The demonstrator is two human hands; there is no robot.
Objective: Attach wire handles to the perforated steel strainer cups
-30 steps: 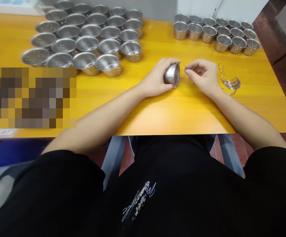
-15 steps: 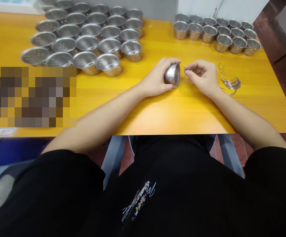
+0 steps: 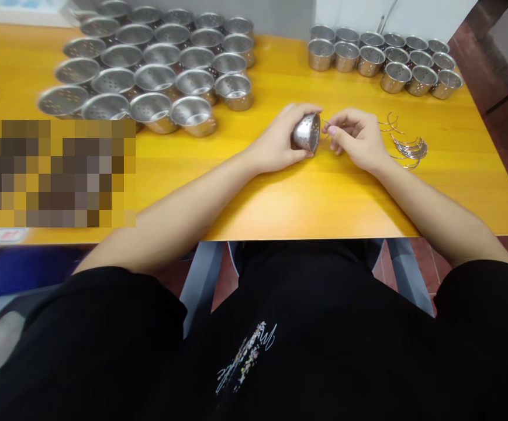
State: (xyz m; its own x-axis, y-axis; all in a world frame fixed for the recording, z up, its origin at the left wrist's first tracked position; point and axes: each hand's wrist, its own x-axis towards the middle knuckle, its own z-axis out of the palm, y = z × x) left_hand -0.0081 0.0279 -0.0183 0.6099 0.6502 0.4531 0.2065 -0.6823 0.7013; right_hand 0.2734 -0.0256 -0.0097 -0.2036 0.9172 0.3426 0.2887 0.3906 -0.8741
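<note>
My left hand (image 3: 282, 137) is wrapped round a small perforated metal cup (image 3: 307, 133), tipped on its side with its mouth towards the right. Just beyond that mouth, my right hand (image 3: 353, 135) pinches a thin curved wire handle (image 3: 325, 128) between thumb and fingers. The wire's ends lie at the cup's rim; whether one sits in a hole is too small to tell. Right of my right hand, a pile of similar curved wire handles (image 3: 411, 151) lies on the yellow table (image 3: 271, 202).
Several rows of perforated metal cups (image 3: 192, 114) stand at the back left. Another group of these cups (image 3: 396, 76) stands at the back right, near the wall. A blurred-out patch (image 3: 61, 173) covers the left part of the table, above a small label (image 3: 9, 235).
My right hand has shifted slightly left, bringing the wire handle closer to the cup's mouth. The left hand and cup have stayed nearly still.
</note>
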